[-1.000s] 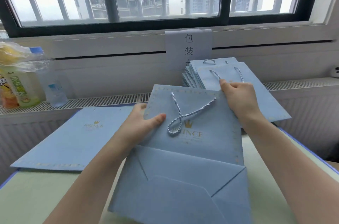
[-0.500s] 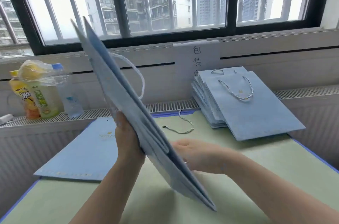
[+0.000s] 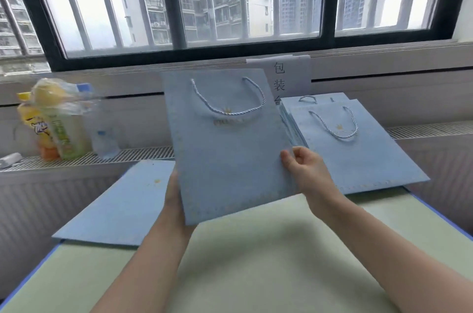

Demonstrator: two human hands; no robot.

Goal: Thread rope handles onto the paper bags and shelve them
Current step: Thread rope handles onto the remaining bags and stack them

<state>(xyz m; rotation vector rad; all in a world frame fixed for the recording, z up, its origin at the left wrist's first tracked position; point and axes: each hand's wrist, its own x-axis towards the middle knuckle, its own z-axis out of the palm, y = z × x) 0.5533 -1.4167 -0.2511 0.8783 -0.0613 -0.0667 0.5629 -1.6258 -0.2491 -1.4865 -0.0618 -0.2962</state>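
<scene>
Turned from edge-on to face the camera, the bag is lifted above the surface.
Left hand grips its lower left edge, right hand pinches its right edge, likely carrying it to the stack at the far right corner.

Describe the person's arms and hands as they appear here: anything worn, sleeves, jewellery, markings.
Both forearms are bare up to the bottom edge of the picture; no sleeve shows. The left hand and right hand wear no gloves, and no watch, bracelet or ring is visible on them. The fingernails that show are short and unpainted. No markings are visible.
</scene>
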